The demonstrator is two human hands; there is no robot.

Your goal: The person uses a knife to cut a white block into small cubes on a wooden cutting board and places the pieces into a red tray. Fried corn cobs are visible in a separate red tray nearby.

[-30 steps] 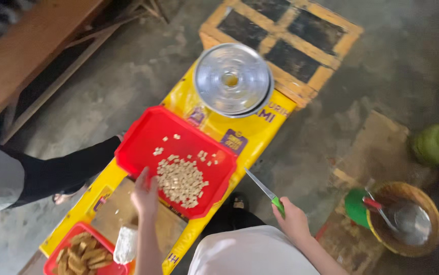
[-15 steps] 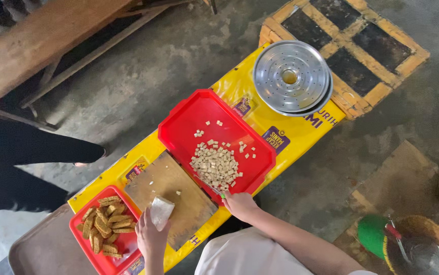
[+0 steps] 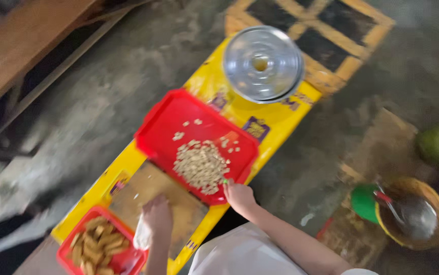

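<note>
- On the yellow table [image 3: 275, 119], head view: the large red tray [image 3: 168, 122] holds a heap of small pale cut pieces [image 3: 201, 165]; a round metal lid [image 3: 262, 63] lies beyond it.
- Right hand [image 3: 238, 196] rests at the tray's near edge, fingers curled; something green shows at its tip, and I cannot tell whether it grips it.
- Left hand [image 3: 157, 218] sits on the wooden cutting board [image 3: 181, 209], closed on a white crumpled piece [image 3: 142, 235].
- Small red tray [image 3: 122, 259] beside it holds brown sticks [image 3: 93, 245].
- Judged step: cutting; further work calls for a stick on the board.
</note>
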